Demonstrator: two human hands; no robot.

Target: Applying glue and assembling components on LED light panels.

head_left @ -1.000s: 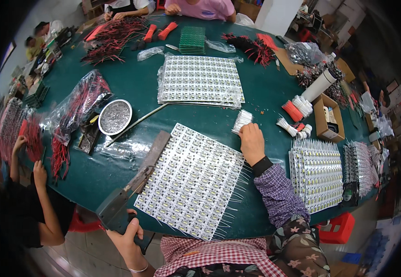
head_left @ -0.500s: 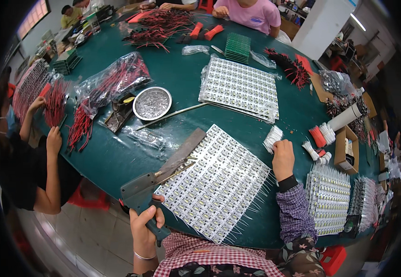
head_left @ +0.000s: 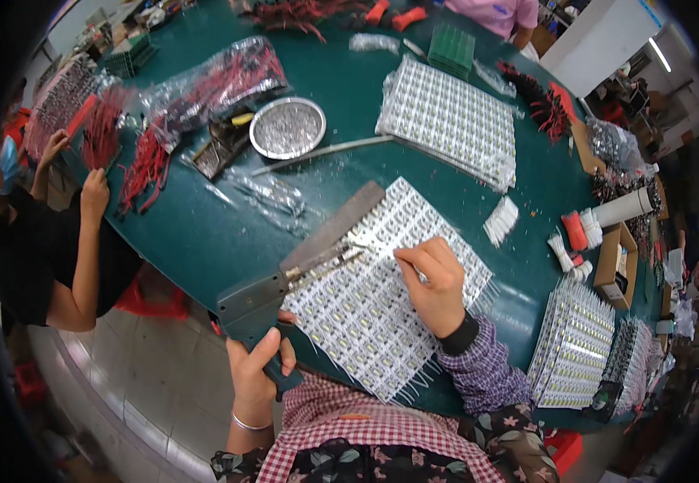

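Dark green plastic: the pistol-shaped tool [head_left: 251, 307] is grasped by its handle in the left hand [head_left: 254, 370], its metal front reaching over the white panel of small boards [head_left: 357, 326]. The right hand [head_left: 436, 288], thumb and forefinger pinched, is now over the panel near the tool's tip; half a second earlier it was at the white wire bundle [head_left: 501, 220], which now lies apart on the table [head_left: 341, 189]. The view has shifted too, so that the co-worker in pink [head_left: 498, 14] is cut off by the upper edge. The panel lies before the person, beside the grey-brown bar [head_left: 335, 224], partly covered by the right hand. Whether a wire sits between the pinched fingertips cannot be told; glare blurs the tool's tip.
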